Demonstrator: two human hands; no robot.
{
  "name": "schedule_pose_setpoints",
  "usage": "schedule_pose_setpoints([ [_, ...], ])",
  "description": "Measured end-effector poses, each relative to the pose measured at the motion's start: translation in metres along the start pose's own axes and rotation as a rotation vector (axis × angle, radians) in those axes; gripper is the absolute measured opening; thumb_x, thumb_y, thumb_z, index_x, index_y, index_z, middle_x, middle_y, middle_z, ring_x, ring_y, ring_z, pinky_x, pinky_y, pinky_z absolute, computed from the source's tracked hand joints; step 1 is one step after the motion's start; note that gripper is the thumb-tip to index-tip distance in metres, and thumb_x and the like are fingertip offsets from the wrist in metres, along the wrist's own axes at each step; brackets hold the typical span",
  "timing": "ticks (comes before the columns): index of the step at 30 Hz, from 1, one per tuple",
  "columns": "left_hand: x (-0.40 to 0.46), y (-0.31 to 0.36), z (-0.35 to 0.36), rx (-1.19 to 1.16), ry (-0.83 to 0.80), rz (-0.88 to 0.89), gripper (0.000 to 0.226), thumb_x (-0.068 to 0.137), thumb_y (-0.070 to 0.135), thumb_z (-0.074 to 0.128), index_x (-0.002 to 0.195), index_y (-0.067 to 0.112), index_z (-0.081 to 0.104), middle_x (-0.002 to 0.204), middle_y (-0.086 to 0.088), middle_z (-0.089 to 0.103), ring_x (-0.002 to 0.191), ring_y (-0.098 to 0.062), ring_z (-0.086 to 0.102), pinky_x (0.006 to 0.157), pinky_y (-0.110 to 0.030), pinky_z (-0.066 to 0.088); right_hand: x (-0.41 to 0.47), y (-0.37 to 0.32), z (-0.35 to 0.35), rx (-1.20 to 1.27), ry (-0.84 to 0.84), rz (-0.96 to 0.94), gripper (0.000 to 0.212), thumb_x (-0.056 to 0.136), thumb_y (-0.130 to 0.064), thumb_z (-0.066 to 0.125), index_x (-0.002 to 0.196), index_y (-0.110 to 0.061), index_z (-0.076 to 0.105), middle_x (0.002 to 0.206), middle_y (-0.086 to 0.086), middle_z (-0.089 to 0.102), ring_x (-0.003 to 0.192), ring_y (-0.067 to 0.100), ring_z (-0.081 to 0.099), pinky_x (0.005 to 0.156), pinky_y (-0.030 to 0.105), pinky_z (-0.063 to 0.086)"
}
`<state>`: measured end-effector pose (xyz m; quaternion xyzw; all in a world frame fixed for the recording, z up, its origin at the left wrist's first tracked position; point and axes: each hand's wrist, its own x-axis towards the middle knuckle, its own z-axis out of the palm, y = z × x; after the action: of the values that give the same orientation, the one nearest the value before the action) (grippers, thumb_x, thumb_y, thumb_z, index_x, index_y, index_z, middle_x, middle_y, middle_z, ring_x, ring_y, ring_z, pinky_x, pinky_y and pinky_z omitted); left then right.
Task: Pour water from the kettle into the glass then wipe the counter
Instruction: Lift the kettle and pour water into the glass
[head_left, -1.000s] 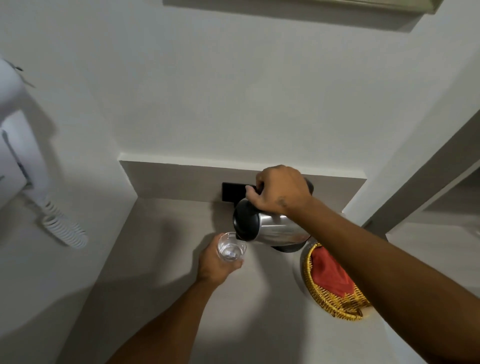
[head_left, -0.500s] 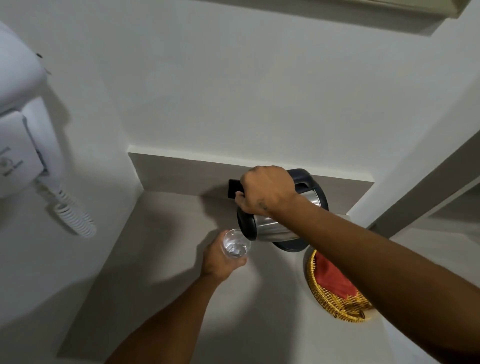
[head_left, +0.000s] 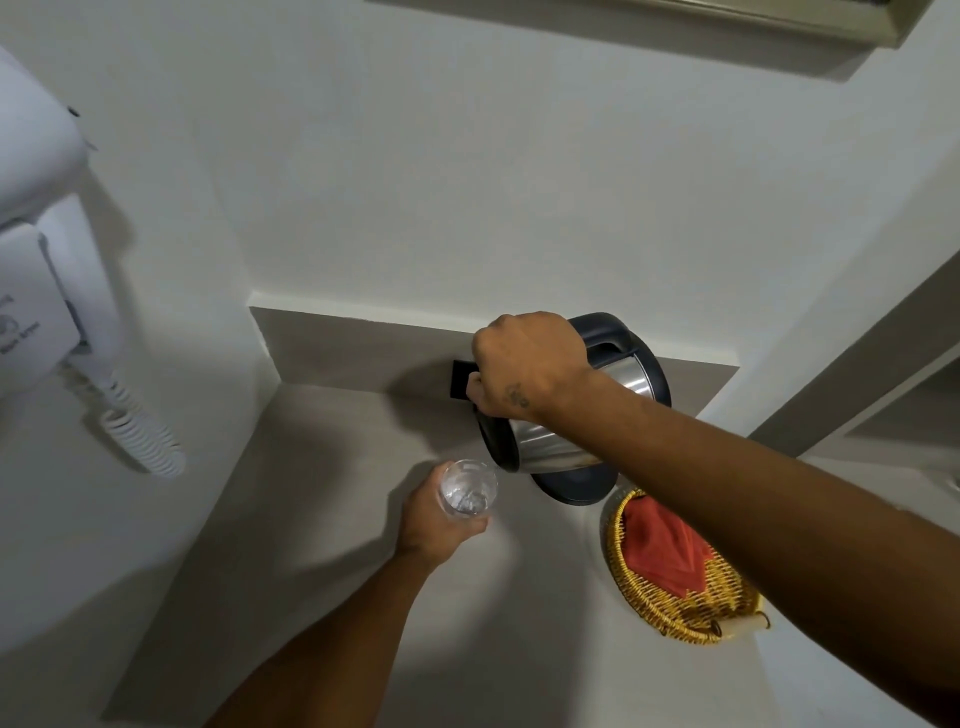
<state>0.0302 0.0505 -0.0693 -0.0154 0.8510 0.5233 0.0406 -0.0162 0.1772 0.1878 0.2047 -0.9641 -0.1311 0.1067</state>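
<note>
A steel kettle (head_left: 550, 444) with black trim is tilted to the left above the grey counter (head_left: 291, 519), its spout just over the glass rim. My right hand (head_left: 524, 364) grips the kettle's handle from above. Below and to the left, a clear glass (head_left: 467, 488) with some water in it is held upright in my left hand (head_left: 436, 525). The kettle's black base (head_left: 576, 486) sits on the counter under the kettle. A red cloth (head_left: 660, 551) lies in a woven yellow basket (head_left: 675, 608) at the right.
A white wall-mounted hair dryer (head_left: 47, 291) with a coiled cord (head_left: 140, 441) hangs on the left wall. A black socket plate (head_left: 461, 379) is on the low grey backsplash behind the kettle. The counter sits in a corner between white walls.
The kettle has tilted back a little toward upright, with its handle side now higher and further right. The glass stays under the spout in my left hand. The view has shifted slightly.
</note>
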Motion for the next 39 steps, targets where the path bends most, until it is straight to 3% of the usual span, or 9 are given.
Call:
schedule_pose_setpoints([
  [21, 0.004, -0.008, 0.004, 0.007, 0.0, 0.022, 0.078, 0.047, 0.023, 0.1, 0.114, 0.034, 0.061, 0.1, 0.013, 0.067, 0.093, -0.009, 0.066, 0.07, 0.001, 0.044, -0.001, 0.003, -0.008, 0.009, -0.012, 0.025, 0.035, 0.078, -0.029, 0.058, 0.054, -0.018, 0.036, 0.051, -0.001, 0.042, 0.041, 0.015, 0.041, 0.043, 0.024, 0.025],
  [26, 0.004, -0.01, 0.004, -0.003, -0.007, 0.031, 0.077, 0.047, 0.022, 0.1, 0.115, 0.03, 0.063, 0.104, 0.011, 0.069, 0.095, -0.011, 0.067, 0.08, -0.018, 0.054, -0.002, 0.004, -0.009, 0.018, -0.011, 0.035, 0.034, 0.078, -0.028, 0.058, 0.054, -0.018, 0.035, 0.051, -0.001, 0.042, 0.042, 0.015, 0.04, 0.043, 0.024, 0.026],
  [31, 0.003, -0.007, 0.003, -0.027, -0.002, 0.042, 0.075, 0.045, 0.02, 0.099, 0.109, 0.038, 0.063, 0.098, 0.022, 0.067, 0.091, -0.004, 0.067, 0.072, -0.004, 0.049, -0.001, 0.004, -0.008, 0.026, -0.013, 0.029, 0.036, 0.078, -0.03, 0.059, 0.054, -0.019, 0.035, 0.051, -0.002, 0.041, 0.042, 0.015, 0.04, 0.045, 0.024, 0.029],
  [39, 0.003, -0.01, 0.003, -0.044, 0.001, 0.032, 0.077, 0.047, 0.021, 0.099, 0.111, 0.038, 0.06, 0.101, 0.016, 0.069, 0.094, -0.008, 0.068, 0.077, -0.014, 0.053, -0.005, 0.004, -0.002, 0.037, -0.025, 0.038, 0.037, 0.08, -0.031, 0.058, 0.054, -0.018, 0.036, 0.052, -0.002, 0.044, 0.042, 0.014, 0.041, 0.045, 0.024, 0.028],
])
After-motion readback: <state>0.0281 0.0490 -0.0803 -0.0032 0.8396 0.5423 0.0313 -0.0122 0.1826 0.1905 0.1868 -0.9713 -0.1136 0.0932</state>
